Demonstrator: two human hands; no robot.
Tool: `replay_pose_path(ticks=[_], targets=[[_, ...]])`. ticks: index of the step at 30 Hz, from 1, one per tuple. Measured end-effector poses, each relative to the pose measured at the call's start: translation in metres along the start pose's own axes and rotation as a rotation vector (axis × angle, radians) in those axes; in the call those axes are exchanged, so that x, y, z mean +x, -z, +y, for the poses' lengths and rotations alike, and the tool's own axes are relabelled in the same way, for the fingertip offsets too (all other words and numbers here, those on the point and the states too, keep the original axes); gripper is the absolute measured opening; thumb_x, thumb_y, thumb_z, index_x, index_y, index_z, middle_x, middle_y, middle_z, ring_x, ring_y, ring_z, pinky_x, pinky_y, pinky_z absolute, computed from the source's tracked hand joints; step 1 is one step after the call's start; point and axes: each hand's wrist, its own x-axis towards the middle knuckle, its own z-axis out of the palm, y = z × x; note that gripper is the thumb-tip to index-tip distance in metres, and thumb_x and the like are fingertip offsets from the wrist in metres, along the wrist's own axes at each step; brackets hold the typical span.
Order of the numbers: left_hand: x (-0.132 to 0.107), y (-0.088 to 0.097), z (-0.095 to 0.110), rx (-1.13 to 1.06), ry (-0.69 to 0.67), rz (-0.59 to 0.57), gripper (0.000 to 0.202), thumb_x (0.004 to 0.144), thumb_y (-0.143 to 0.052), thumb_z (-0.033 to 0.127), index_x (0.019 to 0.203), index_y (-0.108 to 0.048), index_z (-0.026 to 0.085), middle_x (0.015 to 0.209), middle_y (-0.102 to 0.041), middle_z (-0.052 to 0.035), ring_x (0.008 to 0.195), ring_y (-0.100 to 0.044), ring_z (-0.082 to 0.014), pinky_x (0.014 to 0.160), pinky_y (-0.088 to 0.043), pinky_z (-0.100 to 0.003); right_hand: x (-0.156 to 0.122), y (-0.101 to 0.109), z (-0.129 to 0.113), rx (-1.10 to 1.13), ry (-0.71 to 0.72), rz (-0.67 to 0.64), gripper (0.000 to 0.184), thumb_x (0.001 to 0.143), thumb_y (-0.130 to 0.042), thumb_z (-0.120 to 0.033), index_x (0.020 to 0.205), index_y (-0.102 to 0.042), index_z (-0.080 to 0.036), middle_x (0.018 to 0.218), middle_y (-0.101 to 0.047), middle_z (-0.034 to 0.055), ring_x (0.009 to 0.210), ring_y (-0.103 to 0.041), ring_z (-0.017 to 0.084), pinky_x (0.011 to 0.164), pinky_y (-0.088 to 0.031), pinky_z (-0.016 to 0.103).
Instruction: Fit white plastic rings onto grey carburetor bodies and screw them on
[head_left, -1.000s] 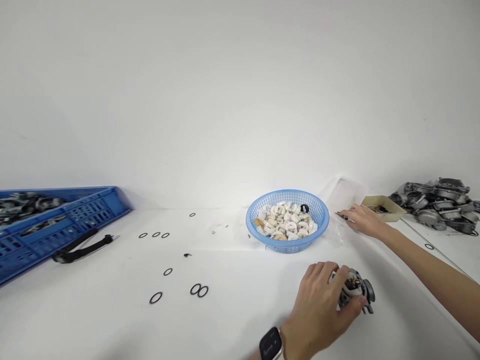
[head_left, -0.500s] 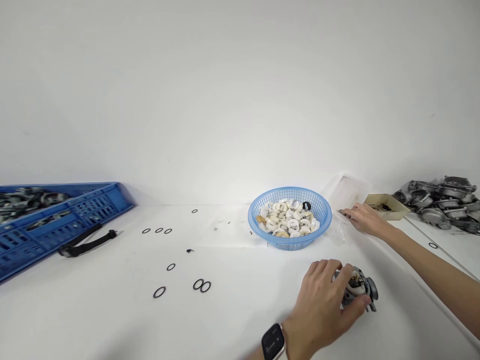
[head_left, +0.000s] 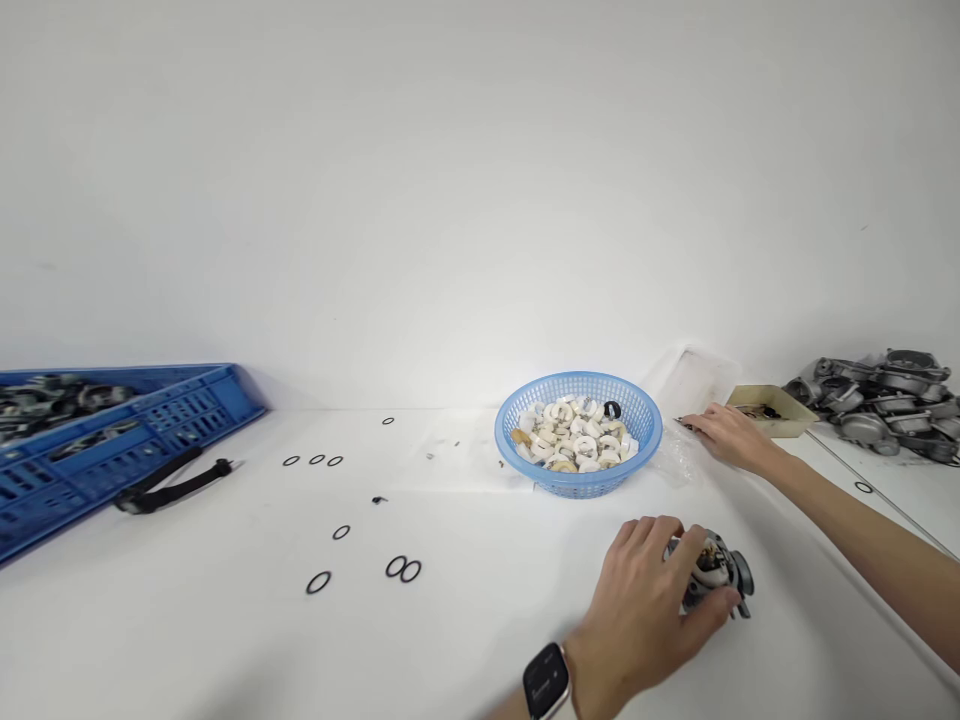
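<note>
My left hand (head_left: pixel 651 592), with a smartwatch (head_left: pixel 546 683) on the wrist, is wrapped round a small grey metal carburetor-like part (head_left: pixel 716 575) resting on the white table. My right hand (head_left: pixel 731 436) reaches far right, fingers lying on a clear plastic bag (head_left: pixel 675 452) next to a blue plastic basket (head_left: pixel 642 420) filled with white and tan rings. Its fingertips touch small dark pieces I cannot make out. A shallow beige box (head_left: pixel 780 412) sits just behind that hand.
Several black O-rings (head_left: pixel 401 569) lie scattered on the table at centre left. A blue crate (head_left: pixel 187 410) with metal parts stands far left, a black strap (head_left: pixel 169 486) beside it. A heap of grey metal castings (head_left: pixel 881 395) sits at the far right.
Almost nothing differs. The view shifted slightly, and my left hand adjusted its grip on the metal part a little.
</note>
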Motion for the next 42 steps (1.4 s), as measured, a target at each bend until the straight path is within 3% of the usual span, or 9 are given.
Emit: replay_pose_path(ticks=[4, 8, 10, 13, 17, 27, 37, 42], targets=[[0.000, 0.000, -0.001, -0.018, 0.018, -0.004, 0.039, 0.092, -0.072, 0.040, 0.123, -0.057, 0.022, 0.109, -0.068, -0.0074, 0.095, -0.065, -0.0283, 0.083, -0.056, -0.046, 0.003, 0.011, -0.007, 0.128, -0.095, 0.097, 0.035, 0.095, -0.043, -0.023, 0.105, -0.076, -0.018, 0.087, -0.074, 0.0148, 0.086, -0.064, 0.029, 0.079, -0.049, 0.042], [-0.001, -0.001, -0.001, -0.099, 0.083, 0.006, 0.041, 0.087, -0.077, 0.035, 0.121, -0.059, 0.024, 0.114, -0.069, -0.0067, 0.099, -0.065, -0.0289, 0.086, -0.055, -0.046, -0.019, 0.038, -0.027, 0.298, -0.207, 0.158, 0.034, 0.097, -0.047, -0.038, 0.111, -0.072, -0.020, 0.097, -0.076, 0.0113, 0.083, -0.067, 0.026, 0.075, -0.054, 0.040], [-0.001, -0.002, -0.002, -0.165, 0.134, 0.007, 0.038, 0.085, -0.078, 0.031, 0.119, -0.061, 0.025, 0.114, -0.069, -0.0052, 0.101, -0.065, -0.0279, 0.088, -0.054, -0.044, -0.038, 0.054, -0.045, 0.477, -0.223, 0.105, 0.034, 0.096, -0.051, -0.046, 0.112, -0.070, -0.023, 0.089, -0.076, 0.0068, 0.077, -0.068, 0.022, 0.069, -0.056, 0.035], [-0.001, -0.002, -0.003, -0.274, 0.194, -0.001, 0.030, 0.087, -0.074, 0.025, 0.115, -0.063, 0.025, 0.110, -0.069, -0.0036, 0.100, -0.065, -0.0248, 0.089, -0.054, -0.040, -0.066, 0.073, -0.077, 1.030, -0.307, -0.047, 0.036, 0.088, -0.066, -0.053, 0.107, -0.070, -0.022, 0.084, -0.073, 0.0054, 0.079, -0.068, 0.022, 0.074, -0.055, 0.035], [0.001, -0.002, -0.002, -0.362, 0.219, 0.009, 0.021, 0.092, -0.067, 0.026, 0.113, -0.065, 0.025, 0.111, -0.068, -0.0047, 0.103, -0.065, -0.0239, 0.091, -0.055, -0.038, -0.083, 0.079, -0.108, 1.274, -0.392, -0.073, 0.029, 0.083, -0.072, -0.045, 0.101, -0.070, -0.022, 0.079, -0.068, 0.0017, 0.074, -0.062, 0.018, 0.072, -0.051, 0.034], [0.005, -0.002, -0.005, -0.335, 0.223, 0.002, 0.019, 0.096, -0.063, 0.038, 0.110, -0.067, 0.025, 0.113, -0.069, -0.0073, 0.105, -0.066, -0.0265, 0.093, -0.058, -0.042, -0.086, 0.058, -0.120, 1.474, -0.388, -0.122, 0.017, 0.080, -0.071, -0.030, 0.095, -0.070, -0.021, 0.077, -0.063, -0.0006, 0.072, -0.057, 0.017, 0.071, -0.046, 0.032], [0.003, -0.002, -0.008, -0.223, 0.166, 0.003, 0.023, 0.099, -0.060, 0.042, 0.113, -0.067, 0.025, 0.118, -0.069, -0.0088, 0.108, -0.066, -0.0267, 0.095, -0.057, -0.043, -0.085, 0.077, -0.117, 1.398, -0.386, -0.117, 0.018, 0.080, -0.070, -0.032, 0.094, -0.070, -0.021, 0.079, -0.066, 0.0010, 0.071, -0.054, 0.016, 0.070, -0.044, 0.031], [0.003, -0.001, -0.010, -0.193, 0.130, -0.004, 0.024, 0.100, -0.059, 0.042, 0.114, -0.067, 0.024, 0.119, -0.069, -0.0091, 0.109, -0.066, -0.0267, 0.095, -0.058, -0.043, -0.084, 0.074, -0.119, 1.395, -0.393, -0.112, 0.016, 0.079, -0.070, -0.030, 0.091, -0.070, -0.021, 0.077, -0.064, -0.0001, 0.068, -0.050, 0.014, 0.068, -0.042, 0.030]])
